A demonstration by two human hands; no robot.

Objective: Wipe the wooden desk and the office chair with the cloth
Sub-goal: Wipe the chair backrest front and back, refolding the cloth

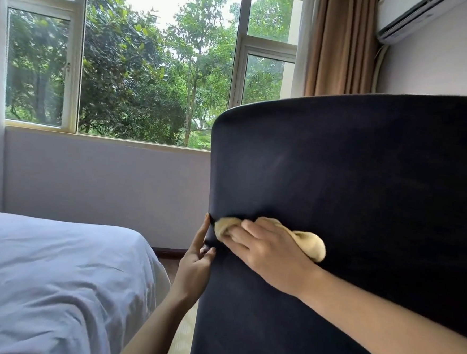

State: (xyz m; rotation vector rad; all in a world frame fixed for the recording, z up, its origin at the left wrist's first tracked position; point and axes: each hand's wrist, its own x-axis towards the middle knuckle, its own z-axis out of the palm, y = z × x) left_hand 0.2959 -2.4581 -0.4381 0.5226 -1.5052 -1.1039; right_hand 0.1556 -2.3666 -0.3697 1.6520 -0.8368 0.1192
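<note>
Nearest, two bare forearms are seen reaching forward from the lower edge of the view. The left hand [197,257] is closed on the left edge of the office chair [351,171], one digit laid up along that edge and another tip resting on the near face; the remaining fingers are hidden behind it. The right hand [265,252] is brought in from the right, its fingers curled into a bunched yellow cloth [309,244], which is pressed against the near face of the backrest.

The cloth is placed low on the backrest's left margin, just beside the left hand. The backrest stands upright and directly ahead as a broad panel, and nearly all of its surface lies above and to the right of the cloth. A stroke in that direction is judged likeliest, carried by the right hand while the chair is steadied by the left.

The backrest is covered in a dark navy, matte, fabric-like material with a softly rounded upper corner. The cloth looks soft, fleecy and crumpled.

To the left, lower down, a bed [54,275] is covered in wrinkled pale blue sheeting. Beyond, a pale wall [102,181] is topped by a white-framed window [73,82] filled with green trees. A tan curtain [341,46] and a white air conditioner [409,17] are seen at upper right. The bench is not in view.
</note>
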